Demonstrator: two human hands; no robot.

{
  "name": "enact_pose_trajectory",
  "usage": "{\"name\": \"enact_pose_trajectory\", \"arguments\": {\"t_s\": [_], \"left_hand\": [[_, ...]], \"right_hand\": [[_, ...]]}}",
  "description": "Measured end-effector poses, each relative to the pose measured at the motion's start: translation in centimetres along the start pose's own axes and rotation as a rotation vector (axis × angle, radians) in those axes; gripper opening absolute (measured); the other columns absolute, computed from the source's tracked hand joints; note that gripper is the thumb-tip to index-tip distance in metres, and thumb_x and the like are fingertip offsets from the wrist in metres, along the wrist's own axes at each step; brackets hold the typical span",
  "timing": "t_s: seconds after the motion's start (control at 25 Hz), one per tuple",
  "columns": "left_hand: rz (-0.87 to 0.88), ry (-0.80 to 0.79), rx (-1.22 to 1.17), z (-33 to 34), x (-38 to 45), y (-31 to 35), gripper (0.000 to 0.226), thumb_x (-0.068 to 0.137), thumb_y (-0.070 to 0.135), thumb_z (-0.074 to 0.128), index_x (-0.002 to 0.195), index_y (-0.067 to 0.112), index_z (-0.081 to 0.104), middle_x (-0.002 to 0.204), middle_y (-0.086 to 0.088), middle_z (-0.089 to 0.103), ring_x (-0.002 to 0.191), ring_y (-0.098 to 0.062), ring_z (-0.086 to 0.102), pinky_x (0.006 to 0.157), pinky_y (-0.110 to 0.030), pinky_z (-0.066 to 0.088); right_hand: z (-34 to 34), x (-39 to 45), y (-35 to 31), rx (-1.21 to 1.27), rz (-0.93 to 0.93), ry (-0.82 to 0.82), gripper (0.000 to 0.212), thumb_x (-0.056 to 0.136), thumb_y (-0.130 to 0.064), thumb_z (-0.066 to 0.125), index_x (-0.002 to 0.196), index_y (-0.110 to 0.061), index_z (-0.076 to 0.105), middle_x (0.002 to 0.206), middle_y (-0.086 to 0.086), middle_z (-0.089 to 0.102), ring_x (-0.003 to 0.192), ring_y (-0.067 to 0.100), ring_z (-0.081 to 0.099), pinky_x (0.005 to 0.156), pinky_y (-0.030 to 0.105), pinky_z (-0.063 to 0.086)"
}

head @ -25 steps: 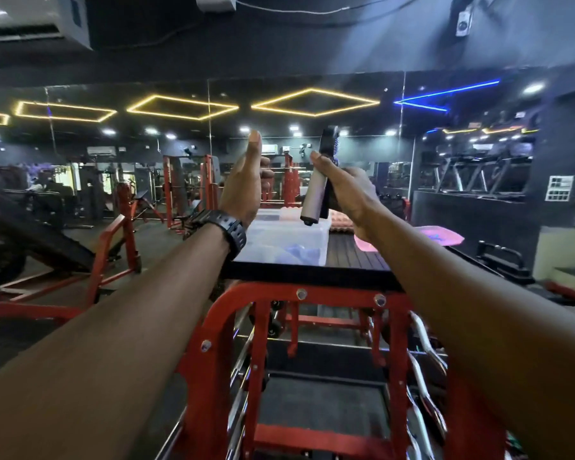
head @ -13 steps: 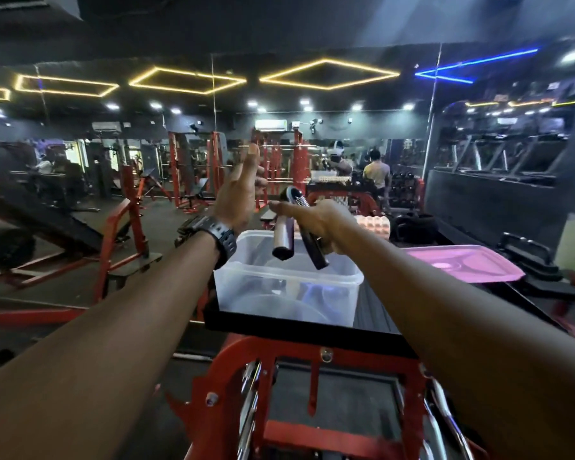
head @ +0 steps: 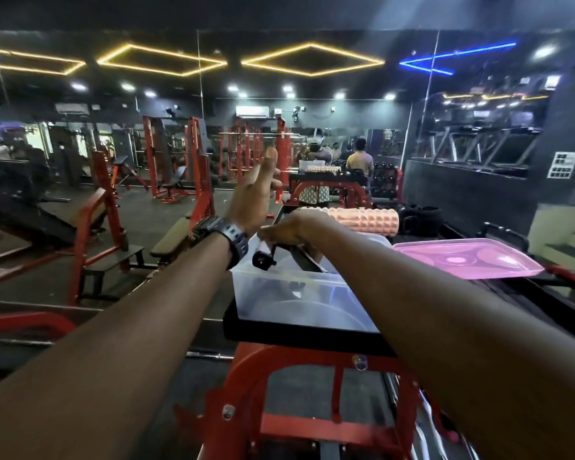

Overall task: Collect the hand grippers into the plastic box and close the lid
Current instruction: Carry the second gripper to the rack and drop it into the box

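Note:
A clear plastic box (head: 279, 293) stands open on a black-topped red rack (head: 299, 336). My right hand (head: 292, 227) is closed on a hand gripper (head: 269, 255) with grey and black handles, held just over the box's far rim. My left hand (head: 253, 197), a black watch on its wrist, is raised to the left of the box with fingers spread and nothing in it. The pink lid (head: 468, 262) lies flat on the rack to the right of the box. Something dark shows dimly inside the box; I cannot tell what it is.
A peach foam roller (head: 359, 219) lies behind the box, a black bag (head: 422, 220) beside it. Red benches and racks (head: 107, 234) fill the floor to the left. A mirror wall ahead reflects people and equipment. Chrome bars (head: 422, 426) hang under the rack.
My right hand has come down with the hand gripper from head height to the box's rim. The view has tilted down and closer. My left hand stays raised and spread.

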State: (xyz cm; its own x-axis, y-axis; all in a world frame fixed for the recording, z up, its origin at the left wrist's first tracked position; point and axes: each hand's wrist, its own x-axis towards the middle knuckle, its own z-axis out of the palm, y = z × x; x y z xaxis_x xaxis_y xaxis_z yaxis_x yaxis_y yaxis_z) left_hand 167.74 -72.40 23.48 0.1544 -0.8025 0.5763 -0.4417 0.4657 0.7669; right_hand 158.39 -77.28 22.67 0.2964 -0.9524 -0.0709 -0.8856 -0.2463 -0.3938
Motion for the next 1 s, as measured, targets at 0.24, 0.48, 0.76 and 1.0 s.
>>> {"name": "enact_pose_trajectory", "arguments": {"t_s": [0.24,0.48,0.76,1.0], "left_hand": [[-0.006,-0.055,-0.021,-0.4,1.1,-2.0,0.112,0.069,0.094,0.014,0.131,0.010,0.057,0.106,-0.004,0.066,0.089,-0.010,0.061,0.077,-0.031,0.043],[-0.071,-0.045,-0.066,0.5,2.3,-3.6,0.082,0.086,0.071,0.017,0.126,0.012,0.060,0.110,-0.004,0.068,0.094,-0.013,0.063,0.079,-0.031,0.044],[-0.045,-0.044,-0.154,2.1,3.2,-2.2,0.087,0.085,0.074,0.017,0.137,0.017,0.056,0.103,-0.002,0.069,0.091,-0.013,0.063,0.076,-0.032,0.043],[-0.040,-0.024,-0.205,4.3,3.4,0.4,0.089,0.085,0.070,0.017,0.139,0.011,0.054,0.097,-0.002,0.066,0.082,-0.012,0.058,0.068,-0.027,0.042]], "right_hand": [[2.8,4.5,-0.3,-0.116,0.175,-0.128,0.058,0.076,-0.062,0.048,0.107,-0.013,0.048,0.089,0.015,0.048,0.101,0.037,0.052,0.109,0.047,0.045],[4.6,6.0,0.2,-0.258,0.093,-0.350,0.057,0.096,-0.052,0.053,0.138,-0.015,0.057,0.137,0.009,0.057,0.121,0.031,0.056,0.111,0.044,0.044],[-2.2,2.9,3.5,0.475,0.088,0.193,0.055,0.098,-0.056,0.056,0.100,-0.002,0.064,0.065,0.009,0.068,0.043,0.017,0.061,0.044,0.026,0.054],[-6.3,-0.8,6.5,1.155,-0.158,0.619,0.056,0.101,-0.060,0.042,0.108,-0.008,0.063,0.090,0.013,0.068,0.076,0.023,0.060,0.068,0.036,0.051]]}}
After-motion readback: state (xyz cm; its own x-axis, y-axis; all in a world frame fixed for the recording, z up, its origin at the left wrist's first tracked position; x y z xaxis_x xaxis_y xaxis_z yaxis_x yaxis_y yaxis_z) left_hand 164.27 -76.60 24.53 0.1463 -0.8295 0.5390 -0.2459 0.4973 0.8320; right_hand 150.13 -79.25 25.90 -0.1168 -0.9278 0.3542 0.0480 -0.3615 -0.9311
